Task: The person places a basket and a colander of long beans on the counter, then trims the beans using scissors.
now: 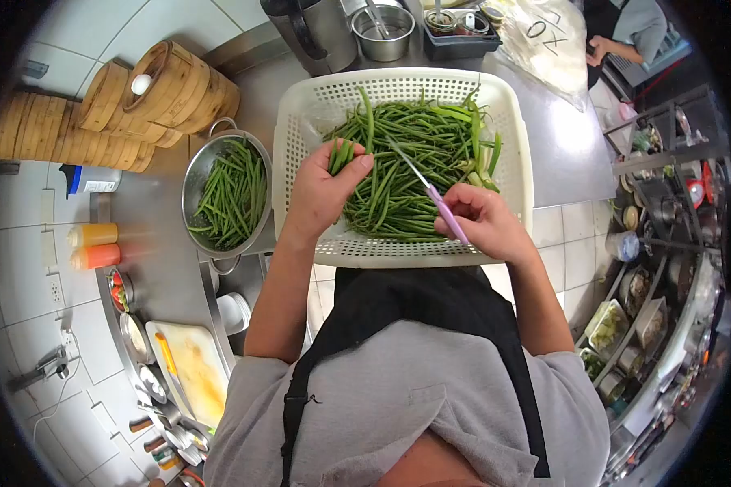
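Note:
A heap of long green beans [414, 207] fills the white perforated basket [300, 88] in front of me. My left hand [323, 185] is closed around a small bunch of green beans [343, 156] above the basket's left part. In my right hand [483, 221] is a pair of scissors [441, 204] with lilac handles, its blades pointing up and left over the heap. The blades are apart from the bunch in my left hand. Left of the basket stands a metal colander [193, 199] holding more green beans.
Stacked bamboo steamers [183, 88] stand at the upper left. A metal jug [313, 36], a small pot [384, 49] and a plastic bag [544, 40] sit behind the basket. A cutting board [191, 373] lies lower left. Another person's hand [599, 50] shows at the upper right, above crowded shelves [658, 243].

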Motion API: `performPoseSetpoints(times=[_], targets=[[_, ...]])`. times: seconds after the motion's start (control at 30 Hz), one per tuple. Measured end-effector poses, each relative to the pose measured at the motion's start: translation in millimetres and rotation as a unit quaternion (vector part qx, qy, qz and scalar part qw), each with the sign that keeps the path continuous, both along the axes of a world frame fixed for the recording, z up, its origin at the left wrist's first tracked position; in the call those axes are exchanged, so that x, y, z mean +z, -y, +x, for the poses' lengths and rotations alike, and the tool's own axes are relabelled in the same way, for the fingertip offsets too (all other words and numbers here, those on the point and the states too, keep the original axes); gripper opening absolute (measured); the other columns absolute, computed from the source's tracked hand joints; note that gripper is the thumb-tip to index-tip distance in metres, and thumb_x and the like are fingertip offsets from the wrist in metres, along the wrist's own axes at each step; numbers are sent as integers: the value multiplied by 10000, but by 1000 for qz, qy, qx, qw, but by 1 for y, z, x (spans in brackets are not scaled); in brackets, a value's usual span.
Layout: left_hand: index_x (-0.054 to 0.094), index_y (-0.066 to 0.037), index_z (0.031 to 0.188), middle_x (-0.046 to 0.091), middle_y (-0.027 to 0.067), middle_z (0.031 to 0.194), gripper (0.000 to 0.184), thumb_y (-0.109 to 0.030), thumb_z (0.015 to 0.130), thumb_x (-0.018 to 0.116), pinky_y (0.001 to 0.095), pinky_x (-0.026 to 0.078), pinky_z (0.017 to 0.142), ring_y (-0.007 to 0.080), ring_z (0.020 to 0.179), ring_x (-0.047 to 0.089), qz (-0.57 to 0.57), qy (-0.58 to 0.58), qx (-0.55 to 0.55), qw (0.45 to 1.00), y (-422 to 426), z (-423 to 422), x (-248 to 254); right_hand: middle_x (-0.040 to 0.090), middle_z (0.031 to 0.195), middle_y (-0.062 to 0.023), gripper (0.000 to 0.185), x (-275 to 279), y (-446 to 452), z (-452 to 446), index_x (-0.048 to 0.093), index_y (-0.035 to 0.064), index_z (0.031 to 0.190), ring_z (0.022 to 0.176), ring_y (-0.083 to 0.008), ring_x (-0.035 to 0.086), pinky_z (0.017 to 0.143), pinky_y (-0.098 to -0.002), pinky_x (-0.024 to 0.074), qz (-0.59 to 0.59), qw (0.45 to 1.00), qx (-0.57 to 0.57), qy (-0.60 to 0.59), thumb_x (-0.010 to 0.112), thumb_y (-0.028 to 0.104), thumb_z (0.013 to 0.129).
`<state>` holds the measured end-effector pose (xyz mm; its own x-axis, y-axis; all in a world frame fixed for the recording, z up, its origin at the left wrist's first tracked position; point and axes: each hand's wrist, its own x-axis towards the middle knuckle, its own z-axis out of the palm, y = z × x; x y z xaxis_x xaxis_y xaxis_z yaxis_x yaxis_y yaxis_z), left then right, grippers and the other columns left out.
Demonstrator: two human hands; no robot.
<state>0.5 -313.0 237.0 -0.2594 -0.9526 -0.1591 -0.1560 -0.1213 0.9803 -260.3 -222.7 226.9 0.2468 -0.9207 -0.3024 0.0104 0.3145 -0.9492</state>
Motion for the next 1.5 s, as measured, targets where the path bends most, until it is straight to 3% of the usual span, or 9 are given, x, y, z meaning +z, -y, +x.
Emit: performPoseSetpoints(times=[0.3, 0.53, 0.6, 0.8, 0.9, 1.03, 1.07, 1.2, 1.5], targets=[[685, -21, 1048, 672, -28, 894, 197, -145, 921, 772, 235, 499, 765, 57, 826, 599, -18, 25, -73, 997, -3, -9, -4, 605, 682, 66, 210, -10, 0, 0, 635, 35, 881, 621, -5, 522, 527, -209, 380, -11, 998, 0, -62, 786, 177, 911], [624, -50, 1055, 609, -27, 789, 120, -133, 978, 664, 244, 457, 663, 70, 707, 551, -27, 15, -62, 998, -1, -17, -2, 604, 696, 60, 202, -4, -1, 3, 634, 31, 930, 640, -16, 535, 554, -218, 406, -28, 998, -13, -47, 780, 168, 913], [576, -85, 1082, 570, -4, 762, 93, -136, 1005, 575, 267, 415, 602, 96, 627, 494, 31, -159, 21, 987, 0, -20, -7, 609, 708, 53, 203, -6, -1, 1, 633, 31, 947, 645, -18, 540, 563, -216, 413, -40, 999, -24, -27, 781, 166, 911], [537, -120, 1094, 590, 57, 811, 103, -108, 992, 523, 286, 414, 581, 131, 593, 468, 86, -340, 82, 933, 1, -22, -4, 613, 738, 41, 219, 3, -1, 1, 635, 37, 954, 644, -22, 538, 563, -213, 414, -34, 999, -1, -36, 800, 166, 886], [530, -118, 1097, 601, 79, 822, 115, -95, 985, 518, 275, 418, 575, 137, 594, 477, 73, -311, 80, 944, -6, -33, -5, 607, 731, 44, 237, 4, -1, 0, 636, 40, 948, 641, -22, 536, 558, -211, 409, -34, 995, 19, -90, 815, 176, 873], [518, -114, 1093, 633, 76, 837, 107, -101, 987, 509, 254, 406, 553, 122, 630, 521, 81, -233, 49, 968, -24, -49, 1, 604, 729, 47, 246, -1, -1, 1, 636, 43, 941, 639, -20, 536, 553, -207, 403, -35, 998, 1, -57, 822, 185, 868], [510, -110, 1067, 652, 50, 860, 66, -119, 1001, 510, 237, 426, 606, 103, 735, 564, 98, -233, 17, 967, -26, -47, -4, 604, 729, 49, 244, -4, -1, 1, 635, 43, 939, 640, -18, 535, 553, -205, 402, -37, 998, -4, -43, 821, 186, 870], [514, -132, 1080, 638, 53, 843, 83, -121, 998, 511, 248, 404, 591, 104, 708, 543, 105, -203, -5, 973, -33, -52, -3, 601, 728, 51, 240, -3, -1, 2, 632, 43, 938, 644, -16, 535, 556, -208, 405, -32, 999, -14, -15, 817, 182, 874], [535, -118, 1071, 641, 39, 831, 87, -151, 993, 522, 241, 414, 596, 99, 750, 584, 96, -169, -25, 981, -27, -34, -4, 687, 799, -2, 125, -1, 1, 2, 638, 4, 942, 737, -39, 620, 630, -224, 489, -7, 997, 13, -71, 721, 98, 945]])
